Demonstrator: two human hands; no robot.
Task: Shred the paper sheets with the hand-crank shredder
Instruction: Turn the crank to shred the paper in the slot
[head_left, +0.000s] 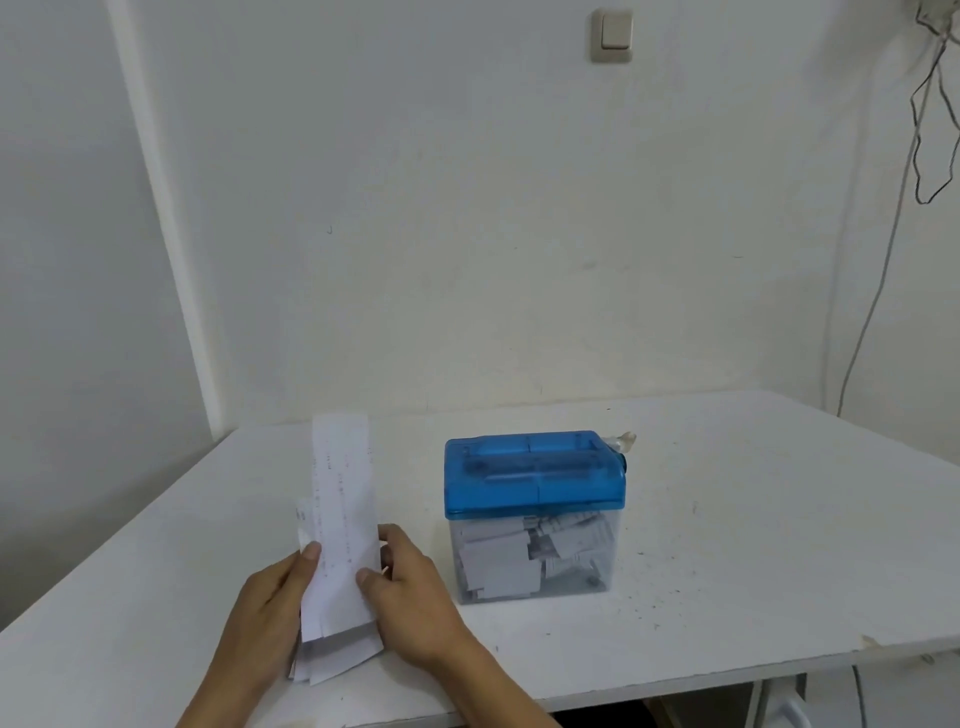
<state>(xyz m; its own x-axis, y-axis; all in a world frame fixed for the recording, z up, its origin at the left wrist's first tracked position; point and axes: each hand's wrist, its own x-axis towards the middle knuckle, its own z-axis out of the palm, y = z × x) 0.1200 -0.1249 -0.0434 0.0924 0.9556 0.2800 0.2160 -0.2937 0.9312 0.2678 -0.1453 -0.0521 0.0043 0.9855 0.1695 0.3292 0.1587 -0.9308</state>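
Observation:
A hand-crank shredder (535, 512) with a blue top and a clear bin stands on the white table (753, 530); the bin holds cut paper pieces. Its crank handle (623, 441) sticks out at the top right. Left of the shredder, both hands hold a small stack of narrow printed paper sheets (343, 519) upright. My left hand (275, 603) grips the stack's left edge with the thumb on the front. My right hand (410, 592) pinches the right edge. The stack's lower end rests near the table.
Small paper specks lie scattered on the table to the right of the shredder. The table's front edge runs close below my hands. A cable (883, 260) hangs along the wall at the right, and a light switch (613, 34) sits high on the wall.

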